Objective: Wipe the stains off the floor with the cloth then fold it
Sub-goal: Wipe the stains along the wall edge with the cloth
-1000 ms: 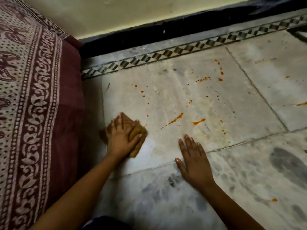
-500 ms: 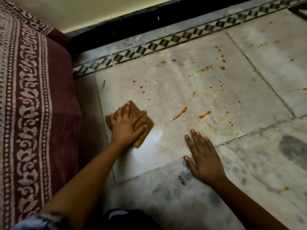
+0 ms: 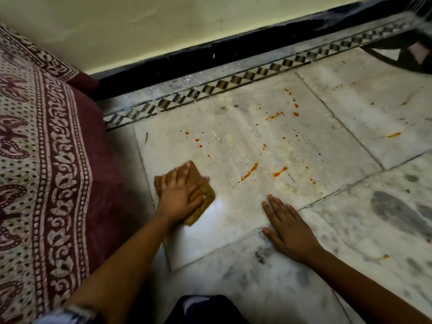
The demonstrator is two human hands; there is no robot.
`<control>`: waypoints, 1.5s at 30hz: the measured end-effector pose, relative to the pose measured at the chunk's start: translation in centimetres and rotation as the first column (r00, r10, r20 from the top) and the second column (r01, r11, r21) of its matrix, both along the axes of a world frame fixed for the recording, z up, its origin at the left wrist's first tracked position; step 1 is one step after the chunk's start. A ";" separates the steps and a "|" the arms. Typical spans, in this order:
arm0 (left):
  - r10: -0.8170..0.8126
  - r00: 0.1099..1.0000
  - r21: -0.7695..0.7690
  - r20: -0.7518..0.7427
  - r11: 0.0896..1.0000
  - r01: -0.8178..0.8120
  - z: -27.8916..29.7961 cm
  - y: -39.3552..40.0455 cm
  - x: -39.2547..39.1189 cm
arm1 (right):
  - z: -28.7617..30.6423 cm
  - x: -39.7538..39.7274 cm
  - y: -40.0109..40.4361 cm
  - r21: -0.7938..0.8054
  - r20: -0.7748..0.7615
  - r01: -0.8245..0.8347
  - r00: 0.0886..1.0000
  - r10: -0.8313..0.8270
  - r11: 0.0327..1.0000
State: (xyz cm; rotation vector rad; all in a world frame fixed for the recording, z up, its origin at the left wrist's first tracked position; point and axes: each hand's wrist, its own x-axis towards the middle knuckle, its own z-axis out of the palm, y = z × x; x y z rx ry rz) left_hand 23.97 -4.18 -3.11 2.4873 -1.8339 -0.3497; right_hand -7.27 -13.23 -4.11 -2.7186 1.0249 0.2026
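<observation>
A folded brown-orange cloth (image 3: 207, 195) lies on the pale marble floor (image 3: 233, 230) near its left edge. My left hand (image 3: 178, 195) lies flat on top of the cloth and presses it down, slightly blurred. Orange-red stains are scattered over the tile ahead: two long streaks (image 3: 249, 171) (image 3: 279, 171) just right of the cloth, small dots (image 3: 197, 141) beyond it, and more drops (image 3: 295, 106) farther back. My right hand (image 3: 287, 230) rests flat on the floor with its fingers straight, a hand's width right of the cloth.
A bed with a maroon-and-cream patterned cover (image 3: 46, 160) borders the floor on the left. A black-and-white checked border strip (image 3: 233, 83) and black skirting (image 3: 210, 54) run along the wall. A dark object (image 3: 402, 54) stands at the top right. More stains (image 3: 394, 134) mark the right tile.
My left hand has slid the cloth a little forward and right, then slightly back, rubbing the same patch. My right hand has stayed planted on the floor.
</observation>
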 end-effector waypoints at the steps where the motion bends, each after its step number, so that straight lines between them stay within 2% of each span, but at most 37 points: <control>1: 0.066 0.998 0.029 -0.015 0.997 -0.065 0.3 -1.8 -0.2 | 0.1 -0.1 -0.1 -0.010 -0.005 -0.019 1.000 0.019 1.000; 4: 0.126 0.991 0.072 -0.033 0.990 -0.124 0.8 -6.9 -2.9 | -0.1 0.1 -0.8 -0.005 0.014 0.013 1.000 -0.013 1.000; 7: -0.021 0.999 0.052 -0.027 0.998 0.022 0.4 -7.2 -6.6 | -0.5 0.7 -1.1 0.031 0.060 0.104 0.993 -0.106 0.994; 10: -0.129 0.991 -0.036 0.022 0.991 0.129 -0.6 -3.4 -7.9 | -0.9 0.5 -1.0 0.032 0.103 0.117 0.988 -0.119 0.993; 12: -0.086 0.996 -0.070 0.031 0.994 0.088 -0.8 -1.7 -6.6 | -1.3 0.4 -1.0 0.017 0.139 0.112 0.984 -0.113 0.994; 14: 0.027 1.000 -0.003 0.013 1.000 -0.027 -0.6 -2.5 -4.9 | -1.6 0.3 -0.9 0.007 0.156 0.102 0.982 -0.102 0.995; 18: 0.166 0.986 0.058 -0.021 0.985 -0.165 0.6 -9.9 -4.2 | -1.4 0.4 -1.1 0.007 0.178 0.094 0.980 -0.093 0.996; 21: 0.085 0.996 0.072 -0.034 0.994 -0.082 0.6 -12.6 -6.9 | -1.2 0.5 -1.1 0.026 0.171 0.105 0.979 -0.108 0.994; 25: -0.090 0.996 -0.069 0.004 0.994 0.090 -0.7 -7.4 -10.5 | -1.1 0.6 -1.2 0.052 0.167 0.108 0.979 -0.115 0.993; 29: 0.056 0.998 -0.089 0.023 0.995 -0.054 -1.1 -4.9 -7.1 | -1.2 0.3 -1.0 0.048 0.187 0.099 0.977 -0.107 0.994; 34: 0.234 0.972 -0.008 -0.001 0.972 -0.234 0.1 -11.2 -4.1 | -1.2 0.5 -1.0 0.033 0.173 0.092 0.980 -0.096 0.995; 36: 0.170 0.985 0.003 -0.009 0.985 -0.170 0.0 -11.1 -5.2 | -0.9 0.6 -1.0 0.040 0.159 0.092 0.982 -0.097 0.995; 39: -0.033 0.999 -0.076 0.025 0.996 0.035 -1.1 -6.3 -6.8 | -1.0 0.6 -1.1 0.045 0.141 0.094 0.985 -0.099 0.995; 40: -0.050 0.998 -0.094 0.029 0.994 0.052 -1.4 -4.6 -6.4 | -1.1 0.5 -1.0 0.045 0.145 0.096 0.984 -0.102 0.994; 42: 0.030 1.000 -0.120 0.003 0.992 -0.029 -1.6 -2.7 -4.0 | -1.1 0.8 -1.0 0.034 0.165 0.096 0.981 -0.101 0.995; 45: 0.200 0.979 -0.072 -0.027 0.977 -0.202 -0.9 -3.7 0.1 | -0.8 2.2 -1.2 0.027 0.197 0.060 0.978 -0.064 0.998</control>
